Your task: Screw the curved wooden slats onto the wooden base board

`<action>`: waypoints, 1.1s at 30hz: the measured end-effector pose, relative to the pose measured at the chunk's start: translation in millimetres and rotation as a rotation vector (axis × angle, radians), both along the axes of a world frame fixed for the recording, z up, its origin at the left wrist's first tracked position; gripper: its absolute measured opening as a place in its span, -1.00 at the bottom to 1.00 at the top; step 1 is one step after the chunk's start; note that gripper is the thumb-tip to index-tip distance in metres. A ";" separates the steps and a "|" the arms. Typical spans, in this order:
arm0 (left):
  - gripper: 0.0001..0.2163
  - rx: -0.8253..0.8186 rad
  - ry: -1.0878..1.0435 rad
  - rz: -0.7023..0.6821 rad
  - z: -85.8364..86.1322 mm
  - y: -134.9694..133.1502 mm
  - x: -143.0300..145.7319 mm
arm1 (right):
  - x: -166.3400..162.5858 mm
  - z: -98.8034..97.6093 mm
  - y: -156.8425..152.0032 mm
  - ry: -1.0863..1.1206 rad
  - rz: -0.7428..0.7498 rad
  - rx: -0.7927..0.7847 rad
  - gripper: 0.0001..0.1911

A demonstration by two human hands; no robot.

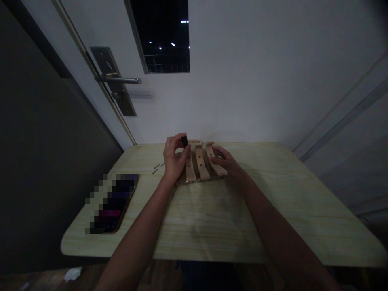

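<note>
We note phone [113, 204] at left table [212, 218] edge, screen blurred. Thin pins [157, 167] lie just beside our left hand. Left hand [173, 157] raised over wood, fingertips pinching small black piece [184, 140]. Wooden slats [198, 161] lie side by side at table's far middle, near wall. Right hand [224, 161] lies flat, fingers spread, pressing rightmost slat [216, 161].

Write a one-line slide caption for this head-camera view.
Left hand pinches a small black block above pale wooden slats steadied by the right hand on a light wood-grain table.
</note>
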State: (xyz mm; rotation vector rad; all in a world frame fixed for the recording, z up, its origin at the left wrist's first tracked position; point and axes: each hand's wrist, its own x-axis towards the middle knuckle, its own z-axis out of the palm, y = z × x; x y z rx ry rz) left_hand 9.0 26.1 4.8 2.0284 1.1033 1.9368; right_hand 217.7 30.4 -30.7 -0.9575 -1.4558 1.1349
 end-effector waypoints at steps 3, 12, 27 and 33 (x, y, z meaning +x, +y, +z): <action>-0.58 -0.037 -0.046 -0.063 -2.5 1.1 0.0 | 0.8 -1.5 0.4 -0.013 -0.014 0.005 -0.42; -0.63 -0.025 0.080 -0.126 0.3 -1.1 1.2 | 1.6 -2.9 1.5 -0.016 -0.029 -0.040 -0.34; -0.57 -0.024 0.053 -0.108 1.6 -3.0 2.6 | 0.2 3.8 -3.7 -0.023 -0.019 -0.052 -0.41; -0.54 0.001 0.062 -0.039 1.6 -1.1 2.3 | 0.2 5.6 -4.9 -0.027 -0.027 -0.048 -0.39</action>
